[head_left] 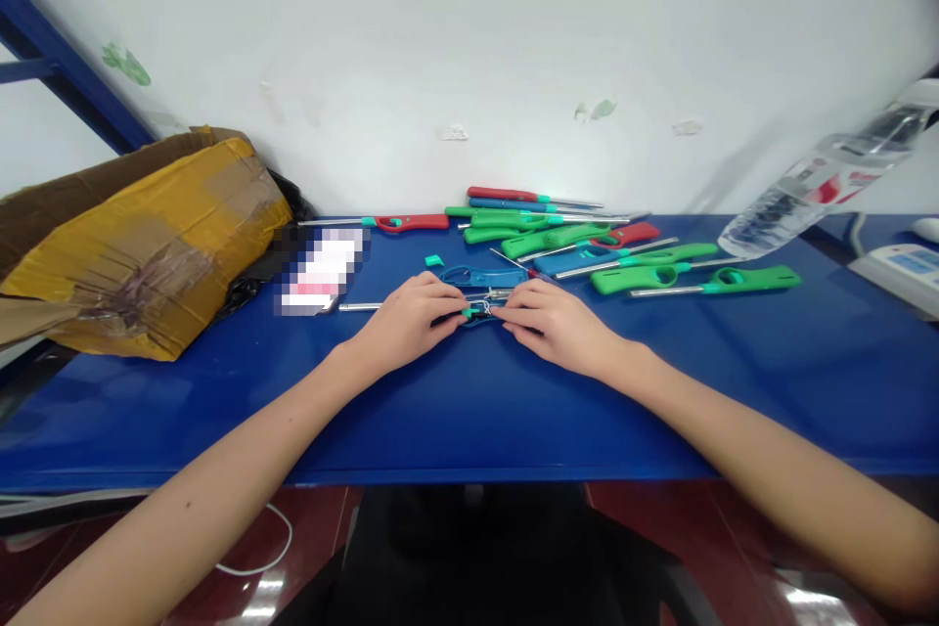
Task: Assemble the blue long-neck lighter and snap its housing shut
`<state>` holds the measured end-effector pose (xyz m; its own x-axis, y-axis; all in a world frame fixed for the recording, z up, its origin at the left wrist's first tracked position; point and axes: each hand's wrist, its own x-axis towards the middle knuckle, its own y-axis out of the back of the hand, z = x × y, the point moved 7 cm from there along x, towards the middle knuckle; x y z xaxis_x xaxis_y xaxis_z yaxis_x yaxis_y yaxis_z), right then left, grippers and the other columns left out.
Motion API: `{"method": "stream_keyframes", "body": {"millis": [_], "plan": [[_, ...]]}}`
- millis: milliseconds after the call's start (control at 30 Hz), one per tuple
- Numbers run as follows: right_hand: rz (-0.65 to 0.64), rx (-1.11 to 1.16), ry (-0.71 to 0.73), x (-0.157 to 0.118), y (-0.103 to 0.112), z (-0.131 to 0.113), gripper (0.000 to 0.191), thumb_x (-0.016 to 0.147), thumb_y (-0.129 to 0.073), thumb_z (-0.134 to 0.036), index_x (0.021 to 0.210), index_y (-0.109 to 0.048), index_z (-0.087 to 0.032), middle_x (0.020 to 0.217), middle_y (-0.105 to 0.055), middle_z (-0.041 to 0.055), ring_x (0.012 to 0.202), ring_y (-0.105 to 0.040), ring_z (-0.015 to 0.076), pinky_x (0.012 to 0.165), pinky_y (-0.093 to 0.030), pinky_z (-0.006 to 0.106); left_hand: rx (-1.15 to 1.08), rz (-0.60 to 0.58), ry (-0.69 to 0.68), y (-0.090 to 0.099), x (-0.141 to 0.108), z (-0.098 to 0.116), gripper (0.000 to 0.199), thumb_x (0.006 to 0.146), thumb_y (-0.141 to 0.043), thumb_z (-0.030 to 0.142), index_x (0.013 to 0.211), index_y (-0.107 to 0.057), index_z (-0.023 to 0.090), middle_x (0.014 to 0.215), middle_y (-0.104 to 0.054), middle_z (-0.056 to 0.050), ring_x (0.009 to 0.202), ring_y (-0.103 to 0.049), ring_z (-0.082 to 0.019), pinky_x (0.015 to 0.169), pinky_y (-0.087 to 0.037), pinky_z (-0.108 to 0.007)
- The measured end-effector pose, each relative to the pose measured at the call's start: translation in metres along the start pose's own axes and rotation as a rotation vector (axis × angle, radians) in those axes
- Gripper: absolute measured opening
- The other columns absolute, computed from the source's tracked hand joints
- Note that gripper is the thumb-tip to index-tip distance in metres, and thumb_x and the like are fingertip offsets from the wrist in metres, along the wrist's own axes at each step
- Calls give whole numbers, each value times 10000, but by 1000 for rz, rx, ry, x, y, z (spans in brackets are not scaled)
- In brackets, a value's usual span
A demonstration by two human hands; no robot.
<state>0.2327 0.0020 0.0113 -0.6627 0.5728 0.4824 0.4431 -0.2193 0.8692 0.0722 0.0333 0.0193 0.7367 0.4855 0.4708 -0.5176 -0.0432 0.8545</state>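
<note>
Containers: 1 brown cardboard box, crumpled, w/ yellow tape, contents n/v; 1 clear ribbed plastic bottle, tilted in view, clear liquid inside.

Worksurface: smooth blue tabletop.

In work: 1 blue plastic handle shell, w/ small black, teal & white parts, tabletop front-centre, betw. both hands. L hand: thumb & fingers pinched on shell's left part. R hand: fingertips close together at shell's right part; gripping or only touching, can't tell. Just behind: 1 curved blue plastic handle half. To L: 1 slim silvery metal tube.

Stock: long-nosed lighters, plastic handles, metal tubes: 3 red-handled lighters visible; several green-handled lighters, overlapping, exact no. unclear.

Misc.: 1 small teal plastic piece, loose.
</note>
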Motion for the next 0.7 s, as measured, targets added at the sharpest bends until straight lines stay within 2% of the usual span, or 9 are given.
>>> {"method": "stream_keyframes", "body": {"millis": [400,600,700], "plan": [[-4,11,-10,0,0,0,277,967,-518,-211,1157,-717,-177,974,-714,107,948,-628,243,890,-562,455,-9,43,-10,-1,1,2,178,940,-590,227,1066,-704,174,1000,-731,-66,917,-610,-209,878,-523,-383],[2,7,-1,1,0,-1,276,963,-523,-203,1152,-720,-160,962,-716,109,929,-631,239,888,-563,451,-32,67,-13,-3,-1,3,163,952,-557,192,1015,-707,179,1023,-730,-63,926,-628,-200,845,-545,-350],[3,6,1,1,1,-1,277,958,-529,-199,1150,-721,-148,955,-714,114,925,-633,242,889,-563,451,-47,59,-12,-5,-2,1,203,960,-525,161,1067,-697,174,1059,-717,-71,969,-639,-194,870,-548,-337]]}}
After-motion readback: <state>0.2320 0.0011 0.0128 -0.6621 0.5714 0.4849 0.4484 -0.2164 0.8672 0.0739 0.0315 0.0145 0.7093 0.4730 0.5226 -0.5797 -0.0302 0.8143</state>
